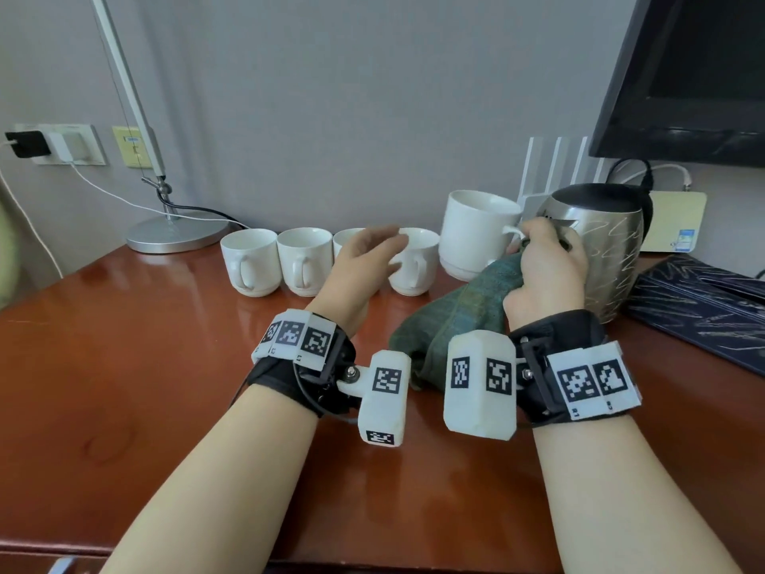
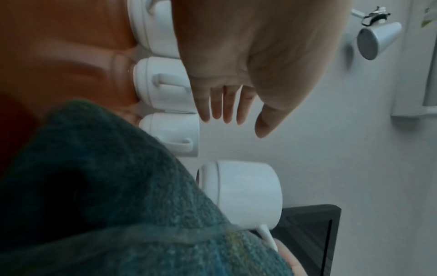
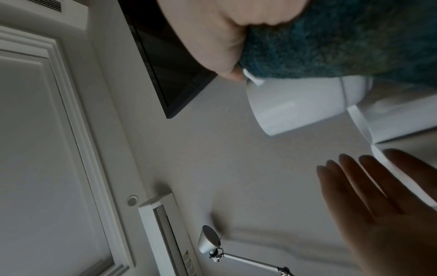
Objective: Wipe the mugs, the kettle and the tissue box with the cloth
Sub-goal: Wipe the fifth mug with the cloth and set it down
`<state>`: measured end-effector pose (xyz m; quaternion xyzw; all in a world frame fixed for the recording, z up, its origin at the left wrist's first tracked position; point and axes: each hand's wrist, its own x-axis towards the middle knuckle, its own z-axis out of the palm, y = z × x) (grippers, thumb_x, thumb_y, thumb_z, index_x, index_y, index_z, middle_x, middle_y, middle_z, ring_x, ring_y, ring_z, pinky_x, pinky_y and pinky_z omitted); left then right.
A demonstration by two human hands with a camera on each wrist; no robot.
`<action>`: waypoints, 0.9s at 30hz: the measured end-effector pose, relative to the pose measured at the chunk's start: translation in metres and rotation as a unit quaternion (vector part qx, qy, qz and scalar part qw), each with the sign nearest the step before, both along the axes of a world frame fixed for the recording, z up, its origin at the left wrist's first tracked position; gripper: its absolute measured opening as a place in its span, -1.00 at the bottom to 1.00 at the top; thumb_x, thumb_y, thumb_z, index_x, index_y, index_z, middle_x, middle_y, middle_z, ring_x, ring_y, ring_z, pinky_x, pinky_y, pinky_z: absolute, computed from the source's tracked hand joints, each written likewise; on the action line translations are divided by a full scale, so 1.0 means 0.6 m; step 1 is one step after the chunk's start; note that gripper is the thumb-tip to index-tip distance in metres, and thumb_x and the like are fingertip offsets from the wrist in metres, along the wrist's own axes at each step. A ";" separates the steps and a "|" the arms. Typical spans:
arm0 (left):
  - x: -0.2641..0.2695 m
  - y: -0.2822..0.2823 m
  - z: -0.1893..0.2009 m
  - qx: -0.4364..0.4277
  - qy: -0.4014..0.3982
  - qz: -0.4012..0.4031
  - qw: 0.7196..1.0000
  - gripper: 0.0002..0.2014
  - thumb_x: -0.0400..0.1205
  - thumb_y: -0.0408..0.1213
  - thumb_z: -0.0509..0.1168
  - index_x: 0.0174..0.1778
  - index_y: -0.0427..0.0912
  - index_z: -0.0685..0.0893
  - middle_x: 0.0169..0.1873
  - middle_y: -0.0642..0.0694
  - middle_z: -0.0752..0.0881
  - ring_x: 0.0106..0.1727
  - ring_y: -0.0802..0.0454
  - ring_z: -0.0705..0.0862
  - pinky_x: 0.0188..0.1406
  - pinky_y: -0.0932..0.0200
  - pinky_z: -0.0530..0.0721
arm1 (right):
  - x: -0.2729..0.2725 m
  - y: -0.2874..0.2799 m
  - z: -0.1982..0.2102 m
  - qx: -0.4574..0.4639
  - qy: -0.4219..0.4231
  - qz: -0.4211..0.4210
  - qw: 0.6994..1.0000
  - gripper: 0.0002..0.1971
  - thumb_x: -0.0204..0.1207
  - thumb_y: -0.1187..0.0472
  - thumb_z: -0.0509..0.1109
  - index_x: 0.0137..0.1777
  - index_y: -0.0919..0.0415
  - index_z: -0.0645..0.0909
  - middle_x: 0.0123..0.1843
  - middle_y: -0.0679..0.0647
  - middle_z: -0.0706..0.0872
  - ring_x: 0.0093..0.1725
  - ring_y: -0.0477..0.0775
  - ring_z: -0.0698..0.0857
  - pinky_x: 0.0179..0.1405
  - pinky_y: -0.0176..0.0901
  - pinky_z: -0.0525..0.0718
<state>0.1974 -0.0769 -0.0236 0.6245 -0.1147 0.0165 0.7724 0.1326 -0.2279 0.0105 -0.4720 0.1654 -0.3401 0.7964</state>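
Observation:
My right hand [image 1: 546, 275] grips the handle of a large white mug [image 1: 476, 234] and, bunched in the same fist, a dark green cloth [image 1: 455, 321] that hangs down to the table. The right wrist view shows the right hand [image 3: 212, 37], the cloth [image 3: 343, 37] and the mug [image 3: 295, 104]. My left hand [image 1: 364, 258] is open, with straight fingers [image 2: 224, 104], over the row of small white mugs [image 1: 250, 261], and hides most of one. The steel kettle [image 1: 608, 250] stands just behind my right hand. A dark blue tissue box [image 1: 699, 308] lies at the far right.
A desk lamp base [image 1: 178, 234] stands at the back left of the brown table [image 1: 165, 366], below a wall socket with a charger [image 1: 54, 145]. A black screen [image 1: 695, 76] hangs at the upper right, above a white router [image 1: 554, 167] and a beige box [image 1: 674, 221].

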 end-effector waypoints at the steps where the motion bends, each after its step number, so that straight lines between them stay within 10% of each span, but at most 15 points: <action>1: 0.001 0.000 -0.005 -0.022 0.013 -0.004 1.000 -0.88 0.70 -0.39 0.32 0.14 -0.24 0.65 0.12 -0.09 0.67 0.09 0.09 0.66 0.16 0.14 0.71 | 0.003 -0.003 -0.003 -0.005 0.010 -0.009 1.000 -0.86 0.56 0.32 0.28 -0.23 0.14 0.50 -0.56 -0.02 0.54 -0.49 -0.04 0.46 -0.45 -0.23 0.43; 7: 0.019 0.009 -0.035 -0.053 0.064 -0.039 0.996 -0.90 0.74 -0.38 0.26 0.02 -0.26 0.68 0.06 -0.16 0.71 0.01 0.04 0.65 -0.06 0.22 0.69 | 0.026 -0.009 -0.032 -0.010 0.071 -0.026 0.997 -0.81 0.60 0.32 0.20 0.17 0.19 0.51 -0.41 0.06 0.65 -0.61 -0.11 0.39 -0.57 -0.32 0.32; 18: 0.035 -0.002 -0.058 -0.067 0.133 -0.132 0.980 -0.67 0.82 -0.04 0.01 0.26 -0.12 0.57 0.20 0.04 0.70 -0.06 0.12 0.69 -0.26 0.26 0.60 | 0.075 -0.011 -0.082 -0.047 0.098 -0.024 0.994 -0.97 0.66 0.27 0.21 0.04 0.20 0.45 -0.04 0.27 0.69 -0.42 -0.12 0.56 -0.61 -0.45 0.43; 27: 0.051 -0.008 -0.058 -0.079 0.147 -0.190 0.967 -0.60 0.81 -0.01 0.03 0.33 -0.23 0.55 0.20 -0.09 0.68 0.09 0.02 0.75 -0.10 0.15 0.76 | 0.108 -0.008 -0.103 -0.086 0.084 0.020 0.993 -0.90 0.64 0.30 0.25 -0.10 0.14 0.44 -0.24 0.09 0.64 -0.33 -0.11 0.63 -0.29 -0.21 0.50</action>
